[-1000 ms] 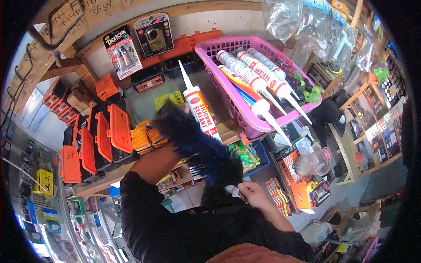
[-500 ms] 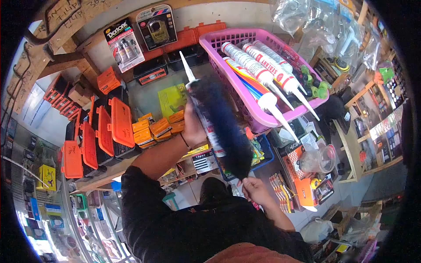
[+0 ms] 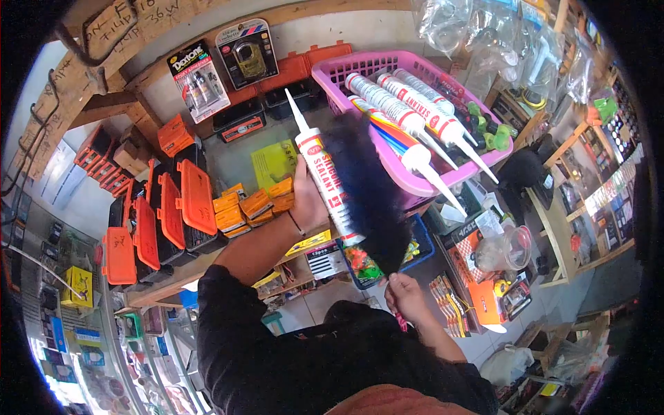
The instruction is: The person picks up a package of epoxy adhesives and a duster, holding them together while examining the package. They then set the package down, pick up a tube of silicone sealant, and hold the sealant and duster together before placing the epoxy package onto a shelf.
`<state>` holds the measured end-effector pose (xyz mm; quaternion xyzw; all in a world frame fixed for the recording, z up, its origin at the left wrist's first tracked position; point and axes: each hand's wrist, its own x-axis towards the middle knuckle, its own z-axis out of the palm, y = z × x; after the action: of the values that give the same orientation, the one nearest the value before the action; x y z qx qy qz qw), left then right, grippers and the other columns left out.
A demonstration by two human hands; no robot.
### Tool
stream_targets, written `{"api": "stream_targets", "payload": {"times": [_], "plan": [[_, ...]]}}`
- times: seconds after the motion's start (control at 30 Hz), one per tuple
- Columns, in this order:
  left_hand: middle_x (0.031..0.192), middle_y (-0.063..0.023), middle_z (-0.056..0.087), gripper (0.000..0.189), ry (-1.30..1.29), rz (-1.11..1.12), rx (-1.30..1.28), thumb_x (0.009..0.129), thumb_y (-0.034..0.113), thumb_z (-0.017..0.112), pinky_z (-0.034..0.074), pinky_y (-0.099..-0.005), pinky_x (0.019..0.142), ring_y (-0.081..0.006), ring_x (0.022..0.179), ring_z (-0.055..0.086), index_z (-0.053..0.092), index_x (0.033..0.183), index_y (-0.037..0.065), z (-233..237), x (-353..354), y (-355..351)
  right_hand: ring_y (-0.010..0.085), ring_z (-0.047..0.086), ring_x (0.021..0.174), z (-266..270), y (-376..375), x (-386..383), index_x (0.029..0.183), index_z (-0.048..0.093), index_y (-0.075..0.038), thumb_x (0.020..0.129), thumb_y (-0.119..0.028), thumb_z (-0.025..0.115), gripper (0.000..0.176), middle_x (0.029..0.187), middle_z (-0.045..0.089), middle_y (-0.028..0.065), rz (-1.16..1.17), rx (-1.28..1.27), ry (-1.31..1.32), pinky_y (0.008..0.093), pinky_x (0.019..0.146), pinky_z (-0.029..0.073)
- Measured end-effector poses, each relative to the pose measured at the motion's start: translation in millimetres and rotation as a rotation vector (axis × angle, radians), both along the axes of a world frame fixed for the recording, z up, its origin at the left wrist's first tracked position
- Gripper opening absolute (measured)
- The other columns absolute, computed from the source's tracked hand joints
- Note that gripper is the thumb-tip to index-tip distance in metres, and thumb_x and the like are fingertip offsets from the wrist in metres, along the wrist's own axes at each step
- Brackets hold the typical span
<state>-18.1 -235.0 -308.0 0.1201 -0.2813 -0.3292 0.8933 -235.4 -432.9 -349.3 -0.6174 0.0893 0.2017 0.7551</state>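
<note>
My left hand (image 3: 308, 202) is wrapped round a white silicone sealant tube (image 3: 324, 181), whose long nozzle points up and away from me. In my right hand (image 3: 408, 300) is the handle of a dark, fluffy duster (image 3: 370, 200), and a bit of pink shows below the fist. The duster's bristles lie along the right side of the tube and hide part of it. Beyond the duster, a pink plastic basket (image 3: 408, 181) holds several more sealant tubes (image 3: 415, 100) with their nozzles over its near rim.
Orange-lidded boxes (image 3: 197, 197) and small orange cartons (image 3: 256, 205) line the shelf's left side. Behind stand a packaged padlock (image 3: 247, 55) and a Dextone adhesive pack (image 3: 198, 81). Plastic bags (image 3: 494, 34) hang at upper right; a clear jar (image 3: 503, 249) stands at right.
The duster has shifted right across the tube, uncovering its red lettering. My left hand still grips the tube, which stays in about the same place.
</note>
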Motion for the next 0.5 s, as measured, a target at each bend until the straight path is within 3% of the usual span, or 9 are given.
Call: {"api": "stream_targets", "payload": {"times": [0.03, 0.13, 0.17, 0.2, 0.27, 0.3, 0.33, 0.4, 0.5], "plan": [[0.096, -0.0173, 0.055, 0.053, 0.194, 0.18, 0.155, 0.084, 0.053, 0.036, 0.048, -0.048, 0.071, -0.0334, 0.083, 0.057, 0.045, 0.113, 0.009, -12.5, 2.5, 3.4, 0.0067, 0.039, 0.042, -2.2, 2.4, -2.4, 0.085, 0.058, -0.004, 0.091, -0.029, 0.04, 0.031, 0.052, 0.042, -0.0018, -0.075, 0.073, 0.037, 0.0205, 0.039, 0.032], [0.1, -0.0138, 0.054, 0.053, 0.29, 0.041, 0.161, 0.083, 0.055, 0.035, 0.044, -0.0402, 0.081, -0.0251, 0.089, 0.055, 0.049, 0.105, 0.009, -12.2, -6.7, 3.5, 0.0063, 0.039, 0.042, 0.6, 2.2, -3.8, 0.083, 0.058, -0.005, 0.091, -0.03, 0.041, 0.031, 0.052, 0.042, -0.0023, 0.122, -0.169, -0.067, 0.0204, 0.038, 0.032], [0.105, -0.0129, 0.053, 0.058, 0.099, 0.073, 0.188, 0.081, 0.06, 0.03, 0.041, -0.0416, 0.085, -0.0255, 0.093, 0.054, 0.049, 0.105, 0.01, -24.1, 5.6, 13.2, 0.0057, 0.039, 0.043, 5.3, 3.2, -3.6, 0.081, 0.059, -0.006, 0.09, -0.031, 0.041, 0.032, 0.052, 0.042, -0.0028, 0.122, -0.24, -0.176, 0.0205, 0.039, 0.032], [0.097, -0.0166, 0.056, 0.06, 0.18, 0.21, 0.316, 0.081, 0.058, 0.036, 0.046, -0.0484, 0.072, -0.0324, 0.083, 0.057, 0.046, 0.112, 0.007, -18.7, 11.5, 17.4, 0.0057, 0.039, 0.043, 7.9, 3.9, -1.6, 0.081, 0.059, -0.006, 0.09, -0.031, 0.041, 0.032, 0.052, 0.042, -0.0028, 0.116, -0.222, -0.172, 0.0205, 0.039, 0.032], [0.106, -0.0126, 0.053, 0.06, 0.295, 0.118, 0.215, 0.08, 0.062, 0.031, 0.042, -0.0426, 0.084, -0.0268, 0.093, 0.054, 0.049, 0.107, 0.011, 28.3, -23.3, -4.9, 0.0055, 0.04, 0.045, 11.9, 1.7, 3.2, 0.082, 0.058, -0.005, 0.09, -0.03, 0.041, 0.032, 0.052, 0.042, -0.0029, -0.008, -0.162, -0.041, 0.0212, 0.042, 0.033], [0.104, -0.0123, 0.054, 0.062, 0.182, 0.176, 0.267, 0.079, 0.063, 0.031, 0.041, -0.043, 0.085, -0.027, 0.094, 0.053, 0.05, 0.107, 0.012, 17.9, -13.0, -4.7, 0.0057, 0.04, 0.047, 14.2, 0.7, 6.5, 0.082, 0.058, -0.005, 0.09, -0.03, 0.042, 0.032, 0.052, 0.042, -0.0029, -0.069, -0.073, 0.023, 0.0217, 0.044, 0.033], [0.102, -0.0118, 0.054, 0.063, 0.029, -0.076, 0.018, 0.078, 0.064, 0.031, 0.04, -0.0437, 0.086, -0.0267, 0.095, 0.052, 0.051, 0.107, 0.011, 15.3, 0.9, 2.2, 0.0057, 0.04, 0.047, 10.8, -0.7, 7.1, 0.082, 0.058, -0.005, 0.09, -0.03, 0.042, 0.032, 0.052, 0.042, -0.0029, -0.068, -0.067, 0.02, 0.0217, 0.044, 0.033], [0.1, -0.0114, 0.054, 0.061, 0.254, 0.198, 0.238, 0.078, 0.063, 0.034, 0.04, -0.0422, 0.086, -0.0252, 0.095, 0.052, 0.05, 0.106, 0.011, 31.2, -19.4, -10.2, 0.0061, 0.039, 0.046, 2.4, -1.0, 7.6, 0.082, 0.058, -0.005, 0.09, -0.031, 0.042, 0.032, 0.051, 0.042, -0.0026, 0.063, -0.198, -0.044, 0.0218, 0.044, 0.032], [0.1, -0.0143, 0.052, 0.046, 0.354, 0.085, 0.235, 0.083, 0.05, 0.039, 0.043, -0.0449, 0.079, -0.026, 0.089, 0.054, 0.048, 0.109, 0.013, -16.5, -7.3, 9.0, 0.0062, 0.039, 0.045, -1.7, 4.6, 3.2, 0.081, 0.058, -0.005, 0.09, -0.031, 0.042, 0.032, 0.05, 0.042, -0.0022, 0.092, -0.197, -0.113, 0.0216, 0.042, 0.032]]}}
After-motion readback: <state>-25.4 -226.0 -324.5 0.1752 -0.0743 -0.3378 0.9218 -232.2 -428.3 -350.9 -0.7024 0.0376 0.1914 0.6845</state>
